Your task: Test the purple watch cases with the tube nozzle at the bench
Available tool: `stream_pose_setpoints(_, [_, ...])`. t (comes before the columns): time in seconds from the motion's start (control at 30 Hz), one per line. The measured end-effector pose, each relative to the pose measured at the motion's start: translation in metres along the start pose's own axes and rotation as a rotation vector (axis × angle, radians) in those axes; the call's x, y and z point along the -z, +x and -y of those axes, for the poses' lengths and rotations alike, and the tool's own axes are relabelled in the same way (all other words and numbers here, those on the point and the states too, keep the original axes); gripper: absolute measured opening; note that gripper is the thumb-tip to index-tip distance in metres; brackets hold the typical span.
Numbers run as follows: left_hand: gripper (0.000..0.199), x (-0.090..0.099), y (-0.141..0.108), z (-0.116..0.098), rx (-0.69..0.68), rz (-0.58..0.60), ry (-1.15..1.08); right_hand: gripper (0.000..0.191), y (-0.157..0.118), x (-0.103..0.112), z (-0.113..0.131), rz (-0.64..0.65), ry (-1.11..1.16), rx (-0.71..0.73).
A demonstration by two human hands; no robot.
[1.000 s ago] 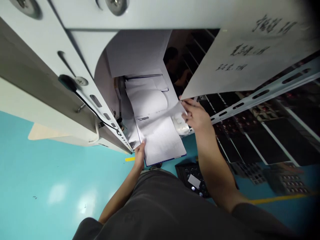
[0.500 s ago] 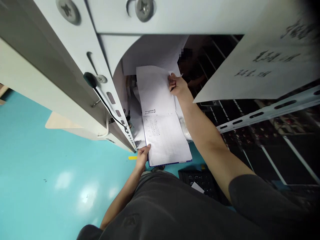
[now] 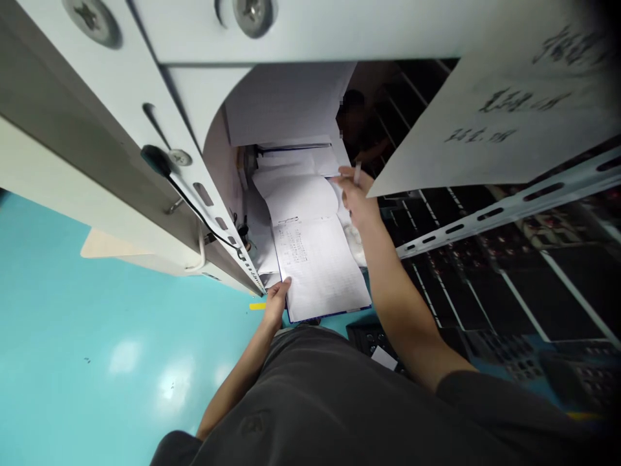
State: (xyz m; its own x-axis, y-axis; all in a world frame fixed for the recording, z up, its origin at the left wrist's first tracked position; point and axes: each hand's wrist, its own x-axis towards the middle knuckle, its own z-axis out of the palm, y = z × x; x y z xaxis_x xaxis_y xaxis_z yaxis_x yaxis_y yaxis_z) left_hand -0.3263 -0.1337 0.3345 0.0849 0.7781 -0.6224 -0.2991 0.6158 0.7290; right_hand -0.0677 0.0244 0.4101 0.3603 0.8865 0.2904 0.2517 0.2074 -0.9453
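A clipboard with a blue edge carries a stack of printed sheets (image 3: 325, 272); a metal clip (image 3: 288, 220) is at its far end. My left hand (image 3: 276, 302) is closed on the clipboard's lower left edge, thumb on top of the paper. The upper sheet (image 3: 298, 194) is turned back over the clip and curls up at its far part. My right hand (image 3: 358, 194) is beside that sheet's far right corner, fingers bent around a pale pen (image 3: 358, 172). Whether a fingertip touches the sheet I cannot tell.
A white metal rack frame (image 3: 218, 213) stands close on the left, with a black cable (image 3: 182, 194) along it. A handwritten paper (image 3: 485, 139) hangs at the upper right. Dark shelves (image 3: 470, 285) line the right; a black tray (image 3: 361, 336) is low by my body.
The upper sheet has gone from lying flat to curling over. My right hand has moved slightly right and down, off the sheet's edge. My left hand keeps its grip.
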Motion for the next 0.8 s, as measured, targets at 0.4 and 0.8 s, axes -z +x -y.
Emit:
stream_pose_setpoints(0.4, [0.056,0.005,0.003,-0.002,0.034,0.100,0.036,0.050,-0.124,0.040,0.020,-0.059,0.341,-0.499])
stream_pose_setpoints(0.8, [0.048,-0.018,0.006,0.025,-0.012,0.040,-0.220,0.049,-0.178,-0.054,-0.002,0.061,0.091,-0.317])
